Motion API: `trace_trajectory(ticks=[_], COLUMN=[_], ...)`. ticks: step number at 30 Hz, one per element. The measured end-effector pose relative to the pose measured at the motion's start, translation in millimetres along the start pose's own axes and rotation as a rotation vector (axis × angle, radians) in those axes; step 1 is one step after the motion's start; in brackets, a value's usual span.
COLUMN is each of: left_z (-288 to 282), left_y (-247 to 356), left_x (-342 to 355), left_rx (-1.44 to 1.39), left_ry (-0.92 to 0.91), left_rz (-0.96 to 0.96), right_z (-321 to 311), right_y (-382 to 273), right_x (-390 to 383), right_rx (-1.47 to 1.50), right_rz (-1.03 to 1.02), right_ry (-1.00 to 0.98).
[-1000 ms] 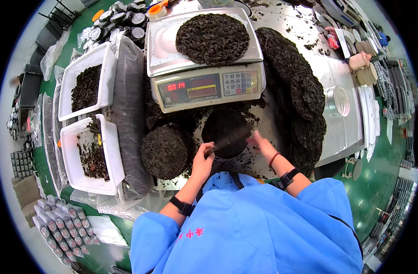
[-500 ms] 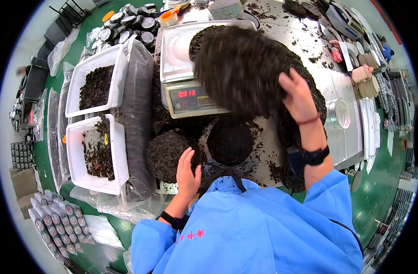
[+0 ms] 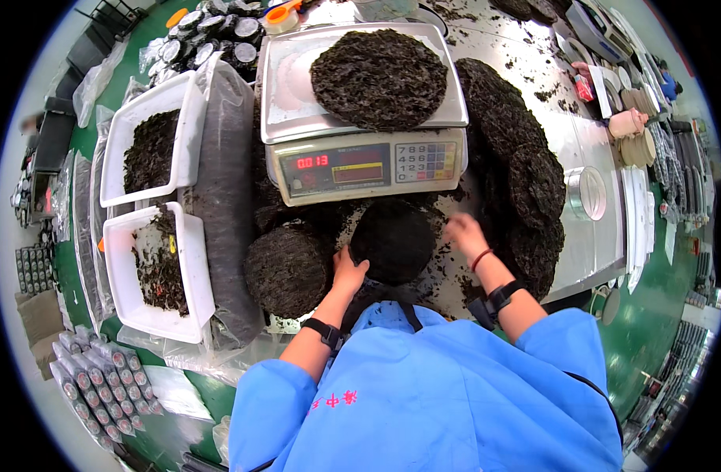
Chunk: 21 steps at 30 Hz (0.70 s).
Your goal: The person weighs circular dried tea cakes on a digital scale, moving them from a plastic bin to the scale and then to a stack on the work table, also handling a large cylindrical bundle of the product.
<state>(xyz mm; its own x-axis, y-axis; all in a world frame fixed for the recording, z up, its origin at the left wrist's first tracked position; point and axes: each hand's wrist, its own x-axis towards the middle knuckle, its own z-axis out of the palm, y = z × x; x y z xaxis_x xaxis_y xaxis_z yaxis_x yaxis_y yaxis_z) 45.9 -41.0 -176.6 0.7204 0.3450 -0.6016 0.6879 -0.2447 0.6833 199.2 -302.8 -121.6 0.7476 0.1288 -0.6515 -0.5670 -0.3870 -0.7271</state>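
I've got the left hand [image 3: 349,272] at the smooth dark disc [image 3: 395,241], thumb spread from fingers; right hand [image 3: 466,234] near its far side, fingers too blurry to tell.

The dark round cake [image 3: 393,244] near the front looks matt and fine-grained; the far disc [image 3: 378,80] is rough and leafy on a smooth metal pan [image 3: 286,102]. White trays [image 3: 194,259] at left look smooth, plastic; the bench [image 3: 585,149] is glossy metal, the smock [image 3: 423,385] matt cloth.
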Motion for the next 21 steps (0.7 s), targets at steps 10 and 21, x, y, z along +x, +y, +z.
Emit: trace_trajectory(ticks=[10, 21], left_z=[6.2, -75.2], left_y=[3.9, 73.7], left_x=[12.5, -98.6], left_rx=[-0.28, 0.541], left_ry=[-0.129, 0.112], left_rz=[-0.162, 1.154], right_z=[25.9, 21.8], right_y=[54.5, -28.8], right_x=[-12.8, -68.7], right_rx=[-0.081, 0.647], right_rz=[0.168, 0.3], right_ry=[-0.171, -0.458])
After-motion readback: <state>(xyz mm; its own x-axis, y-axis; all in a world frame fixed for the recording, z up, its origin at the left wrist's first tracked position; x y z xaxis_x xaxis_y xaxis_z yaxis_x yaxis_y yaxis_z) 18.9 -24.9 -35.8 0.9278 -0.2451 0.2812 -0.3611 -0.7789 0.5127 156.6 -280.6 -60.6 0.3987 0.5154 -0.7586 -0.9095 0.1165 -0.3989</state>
